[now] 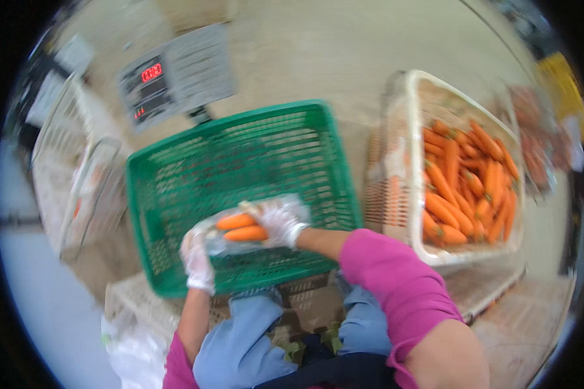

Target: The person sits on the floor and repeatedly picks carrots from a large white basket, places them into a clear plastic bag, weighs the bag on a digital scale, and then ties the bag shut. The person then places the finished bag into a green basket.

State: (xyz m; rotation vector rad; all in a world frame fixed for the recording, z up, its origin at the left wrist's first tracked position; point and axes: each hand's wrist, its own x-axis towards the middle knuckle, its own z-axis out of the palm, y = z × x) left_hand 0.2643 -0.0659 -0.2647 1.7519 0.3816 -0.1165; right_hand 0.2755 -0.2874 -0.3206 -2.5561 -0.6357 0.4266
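A green plastic basket sits in front of me, and a clear plastic bag lies over its near part. Two orange carrots rest on the bag, their tips pointing left. My right hand, in a thin see-through glove, is closed round the right ends of the carrots. At the bag's left end my left hand, gloved too, has its fingers bent on the plastic edge. Blur hides the exact grip of the left fingertips.
A white crate full of carrots stands to the right. On the left is another white crate. Behind the basket rises a scale display with red digits. White plastic bags hang at lower left; a yellow crate is far right.
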